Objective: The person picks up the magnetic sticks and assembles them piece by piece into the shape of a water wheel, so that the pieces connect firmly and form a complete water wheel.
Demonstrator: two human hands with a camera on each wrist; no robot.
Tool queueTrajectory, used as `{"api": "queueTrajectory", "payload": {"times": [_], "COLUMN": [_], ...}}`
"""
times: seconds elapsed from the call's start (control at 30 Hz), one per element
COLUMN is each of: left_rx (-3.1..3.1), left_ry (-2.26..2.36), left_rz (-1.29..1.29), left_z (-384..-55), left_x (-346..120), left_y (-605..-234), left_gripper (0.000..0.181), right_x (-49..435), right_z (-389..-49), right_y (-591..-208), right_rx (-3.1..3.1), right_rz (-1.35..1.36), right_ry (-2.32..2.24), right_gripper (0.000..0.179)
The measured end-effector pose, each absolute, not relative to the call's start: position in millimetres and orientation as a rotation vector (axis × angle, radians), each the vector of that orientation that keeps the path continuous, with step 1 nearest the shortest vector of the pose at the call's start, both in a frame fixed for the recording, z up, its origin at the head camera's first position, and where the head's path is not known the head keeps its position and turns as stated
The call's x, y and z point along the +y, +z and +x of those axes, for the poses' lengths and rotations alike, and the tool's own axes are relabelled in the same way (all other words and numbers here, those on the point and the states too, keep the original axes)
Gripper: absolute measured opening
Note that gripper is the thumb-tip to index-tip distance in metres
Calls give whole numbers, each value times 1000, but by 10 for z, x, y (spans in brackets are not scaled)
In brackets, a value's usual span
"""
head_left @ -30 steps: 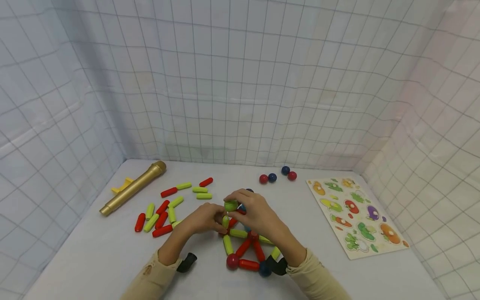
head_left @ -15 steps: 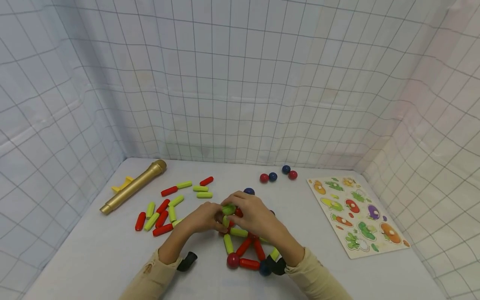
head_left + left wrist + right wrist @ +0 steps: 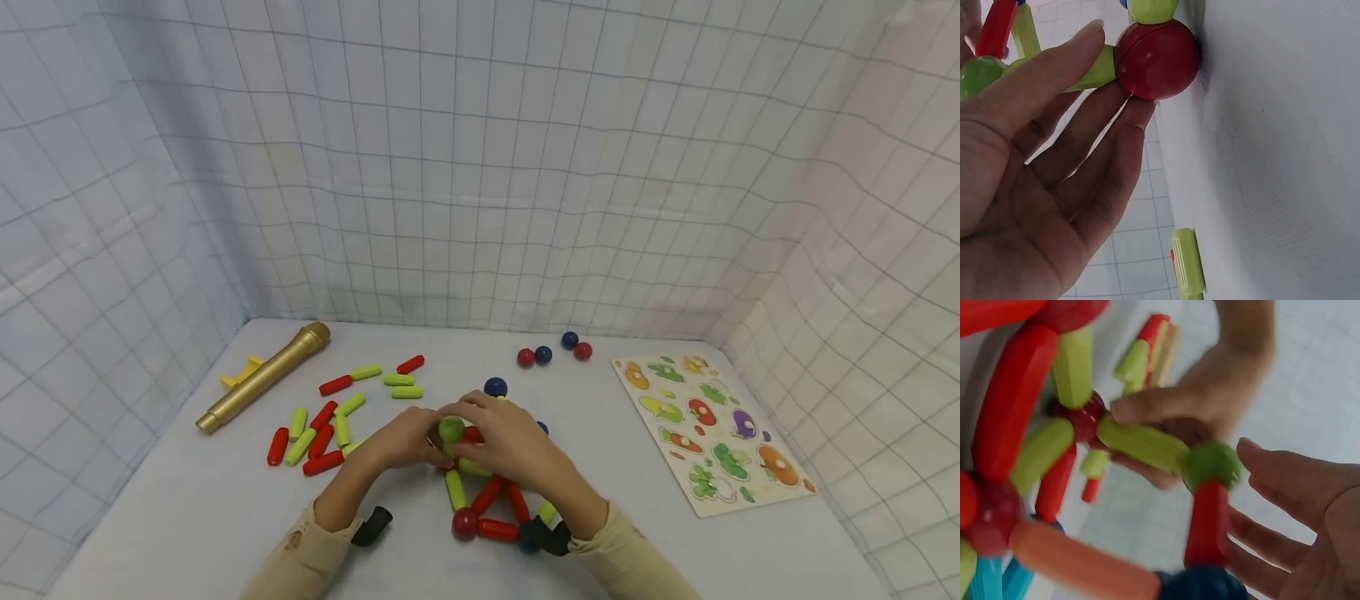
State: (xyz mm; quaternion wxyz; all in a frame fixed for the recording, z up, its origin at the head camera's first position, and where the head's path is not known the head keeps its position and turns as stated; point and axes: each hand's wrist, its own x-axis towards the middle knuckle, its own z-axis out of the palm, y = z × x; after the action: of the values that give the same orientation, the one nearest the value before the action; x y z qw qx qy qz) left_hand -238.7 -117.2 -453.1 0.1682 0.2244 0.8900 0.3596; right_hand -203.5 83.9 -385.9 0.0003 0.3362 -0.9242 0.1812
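My left hand (image 3: 408, 437) pinches a yellow-green toy stick (image 3: 1141, 445) between thumb and fingers. One end of that stick meets a dark red ball (image 3: 1159, 59) low on the structure; the other meets a green ball (image 3: 452, 430). Around the green ball, my right hand (image 3: 513, 433) holds its fingers spread, the thumb tip right at the ball's side and the other fingers behind a red stick (image 3: 1207, 522). This red stick links the green ball to a dark blue ball (image 3: 1204, 584). The ball-and-stick structure continues under the right hand, which partly hides it in the head view.
Loose red and yellow-green sticks (image 3: 300, 446) lie to the left. Behind them are a gold toy microphone (image 3: 270, 379) and a yellow piece (image 3: 243, 372). Several red and blue balls (image 3: 527, 357) sit at the back; a vegetable puzzle board (image 3: 701, 507) lies right.
The green ball has moved slightly left and down onto the end of the stick in my left hand. My right fingers have loosened from it. My left hand has hardly moved.
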Motion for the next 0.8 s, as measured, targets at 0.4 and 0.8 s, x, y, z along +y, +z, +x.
{"api": "queueTrajectory", "payload": {"times": [0.4, 0.8], "left_rx": [2578, 2731], "left_ry": [907, 851], "left_rz": [563, 464], "left_z": [-2372, -2456], "left_x": [-1122, -1297], "left_y": [-4569, -4568], "left_gripper": [31, 23], "right_x": [1558, 1267], "right_z": [-1990, -1883], "right_y": [-3845, -3943], "right_rx": [-2964, -2868], "right_rz": [1038, 1081], "right_ry": [791, 594], "right_gripper": [26, 34]}}
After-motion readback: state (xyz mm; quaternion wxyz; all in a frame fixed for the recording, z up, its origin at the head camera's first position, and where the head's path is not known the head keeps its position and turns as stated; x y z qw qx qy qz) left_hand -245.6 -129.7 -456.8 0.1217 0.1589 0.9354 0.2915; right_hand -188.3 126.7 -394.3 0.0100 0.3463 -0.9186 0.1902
